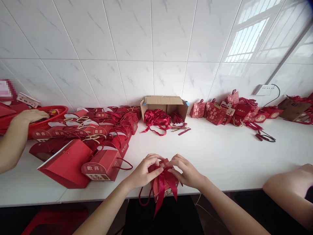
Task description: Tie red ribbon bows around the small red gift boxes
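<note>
A small red gift box [156, 189] sits at the table's front edge before me, with a wide satin ribbon [161, 189] tied across its top and its tails hanging down. My left hand [149, 169] is closed at the box's left, thumb pressed on the ribbon near the knot. From the right, my right hand [186, 172] pinches the ribbon between thumb and fingers. Both hands partly cover the knot. A dark red cord handle [144, 203] loops out at the box's lower left.
Many red gift boxes [104, 163] stand in rows at left. A cardboard box [168, 100] holds ribbons by the wall. More red bags [216, 114] and scissors [267, 138] lie right. A co-worker's hand [33, 116] reaches into a red basin [64, 112]; another person's arm [288, 192] rests right.
</note>
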{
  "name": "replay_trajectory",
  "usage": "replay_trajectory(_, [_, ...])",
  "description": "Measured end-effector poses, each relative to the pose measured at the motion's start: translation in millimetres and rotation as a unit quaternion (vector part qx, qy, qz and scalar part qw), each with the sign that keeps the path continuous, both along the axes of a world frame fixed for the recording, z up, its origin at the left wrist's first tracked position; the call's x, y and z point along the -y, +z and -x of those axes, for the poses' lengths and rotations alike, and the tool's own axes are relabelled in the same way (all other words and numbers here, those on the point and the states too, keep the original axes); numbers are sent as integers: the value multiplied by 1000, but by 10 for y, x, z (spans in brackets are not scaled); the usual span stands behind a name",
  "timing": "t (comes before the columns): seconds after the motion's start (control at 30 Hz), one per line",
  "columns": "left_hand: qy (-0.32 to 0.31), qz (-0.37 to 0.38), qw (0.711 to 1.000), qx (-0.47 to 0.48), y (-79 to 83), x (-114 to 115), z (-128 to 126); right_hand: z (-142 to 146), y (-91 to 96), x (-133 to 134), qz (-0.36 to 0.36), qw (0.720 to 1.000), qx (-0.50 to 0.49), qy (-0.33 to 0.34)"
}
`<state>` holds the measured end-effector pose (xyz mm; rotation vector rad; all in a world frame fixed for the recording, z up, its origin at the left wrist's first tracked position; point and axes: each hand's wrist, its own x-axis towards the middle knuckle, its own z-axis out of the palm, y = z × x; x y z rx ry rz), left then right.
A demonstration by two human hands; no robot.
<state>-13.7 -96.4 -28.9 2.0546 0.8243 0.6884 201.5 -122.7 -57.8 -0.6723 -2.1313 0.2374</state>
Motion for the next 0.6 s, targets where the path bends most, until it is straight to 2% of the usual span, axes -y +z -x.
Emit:
replay_trajectory(0.13, [25, 12, 1000, 10, 0, 21, -51, -19, -9, -20, 50, 999, -19, 0])
replay_trajectory(0.37, [56, 77, 994, 45, -29, 7, -142, -51, -54, -31, 59, 998, -19, -11])
replay_trajectory(0.6, [53, 115, 990, 56, -105, -19, -137, -68, -82, -15, 65, 997, -22, -22])
